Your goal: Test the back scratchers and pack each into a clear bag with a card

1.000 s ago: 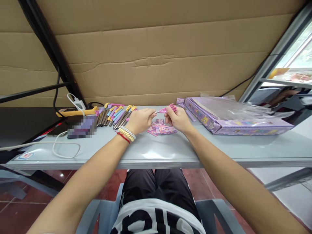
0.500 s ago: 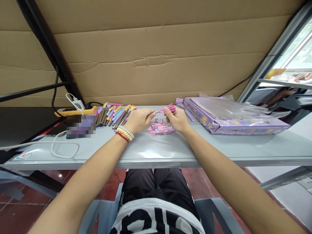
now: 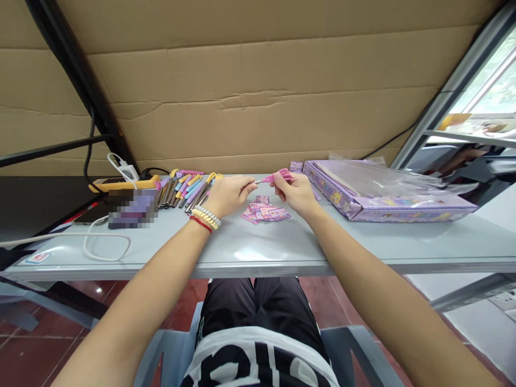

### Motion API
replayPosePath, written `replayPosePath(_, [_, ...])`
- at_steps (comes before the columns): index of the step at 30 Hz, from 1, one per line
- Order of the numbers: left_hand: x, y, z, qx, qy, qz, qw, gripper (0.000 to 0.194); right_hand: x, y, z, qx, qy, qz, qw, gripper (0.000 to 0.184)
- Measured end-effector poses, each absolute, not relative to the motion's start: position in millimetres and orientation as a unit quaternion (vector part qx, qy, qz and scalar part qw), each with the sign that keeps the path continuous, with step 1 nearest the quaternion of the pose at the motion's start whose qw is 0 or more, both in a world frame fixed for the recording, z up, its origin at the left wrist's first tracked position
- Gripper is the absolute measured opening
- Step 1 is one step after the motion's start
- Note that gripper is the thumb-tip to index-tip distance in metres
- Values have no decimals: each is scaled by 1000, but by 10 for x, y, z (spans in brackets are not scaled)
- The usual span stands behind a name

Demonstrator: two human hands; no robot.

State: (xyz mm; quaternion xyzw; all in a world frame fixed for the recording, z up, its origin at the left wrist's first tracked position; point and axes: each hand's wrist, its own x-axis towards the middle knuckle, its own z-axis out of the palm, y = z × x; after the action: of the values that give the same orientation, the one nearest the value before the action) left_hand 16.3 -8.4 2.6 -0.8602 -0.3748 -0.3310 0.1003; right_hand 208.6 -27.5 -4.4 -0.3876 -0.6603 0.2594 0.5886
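Observation:
Above the table, a pink pen [image 3: 266,179] with a silvery section stretches between my two hands. My left hand [image 3: 230,196] is closed around its left end, which the fingers hide. My right hand [image 3: 296,192] pinches the pink end, where a knobbly pink piece shows above the fingers. Small purple-pink printed cards [image 3: 266,212] lie in a loose pile on the table just below and between the hands. Left of my left hand rests a row of pens [image 3: 187,188] in yellow, purple, blue and pink with dark metallic barrels.
A purple printed box [image 3: 387,216] with clear plastic film [image 3: 395,180] on it lies to the right. At the left are a blurred-out purple object [image 3: 133,208], a yellow-edged item [image 3: 121,186] and a white cable [image 3: 107,259]. A cardboard wall [image 3: 258,80] closes off the back.
My right hand has turned a little around the pink end, and its fingers sit differently on it. My left hand stays almost in place.

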Motion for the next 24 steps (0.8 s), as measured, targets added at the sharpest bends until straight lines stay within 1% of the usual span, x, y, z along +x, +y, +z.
replayPosePath(3, [72, 4, 74, -840, -404, -339, 124, 34, 2144, -237, 14, -365, -625, 264, 638, 49])
replayPosePath(5, [-44, 87, 98, -819, -433, -347, 150, 31, 2216, -205, 66, -367, -571, 259, 687, 50])
replayPosePath(9, [-373, 255, 106, -727, -515, -416, 184, 24, 2423, -167, 194, -382, -408, 238, 794, 49])
replayPosePath(13, [-716, 358, 92, -647, -578, -460, 190, 23, 2683, -204, 312, -346, -260, 218, 875, 42])
replayPosePath(16, [-914, 387, 87, -620, -599, -472, 181, 21, 2915, -262, 364, -323, -177, 191, 910, 42])
replayPosePath(18, [-1000, 392, 84, -604, -611, -480, 177, 21, 3069, -304, 386, -314, -126, 168, 926, 45])
replayPosePath(21, [-1049, 394, 72, -594, -613, -488, 181, 21, 3232, -356, 415, -313, -74, 139, 937, 52])
replayPosePath(24, [-1033, 391, 60, -592, -612, -490, 187, 22, 3281, -379, 438, -315, -40, 124, 940, 54])
